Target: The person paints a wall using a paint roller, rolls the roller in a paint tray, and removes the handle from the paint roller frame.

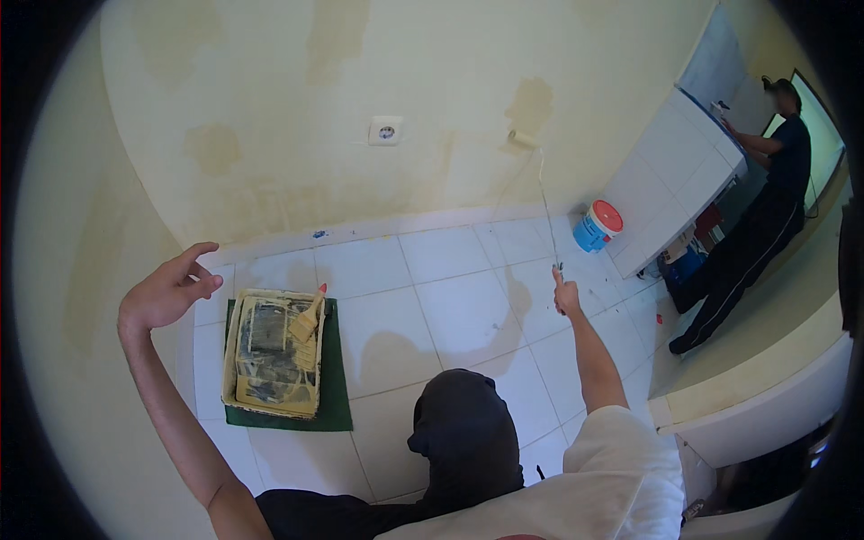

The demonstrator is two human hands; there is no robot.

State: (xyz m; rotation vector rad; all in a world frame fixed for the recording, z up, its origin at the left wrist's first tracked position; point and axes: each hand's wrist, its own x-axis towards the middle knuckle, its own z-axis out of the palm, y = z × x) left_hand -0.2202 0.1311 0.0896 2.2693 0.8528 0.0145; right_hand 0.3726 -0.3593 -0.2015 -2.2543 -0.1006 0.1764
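My right hand (565, 295) grips the handle end of a paint roller. The roller's long wire frame (547, 202) reaches up to its pale roller sleeve (523, 139), which is against the cream wall (445, 74) just under a darker damp-looking patch (530, 102). Held out at the left, my left hand (169, 287) has nothing in it, its fingers bent and apart. Below and right of it, a paint tray (270, 351) smeared with cream paint rests on a green cloth (341, 395). A flat paintbrush (307, 320) with a red-tipped handle lies across the tray.
A blue paint bucket (590, 233) with a red lid stands by the tiled counter side (665, 155). A co-worker (776, 182) stands at that counter, hands near its top. A wall socket (385, 131) sits left of the roller. White tiles (466, 304) cover the floor.
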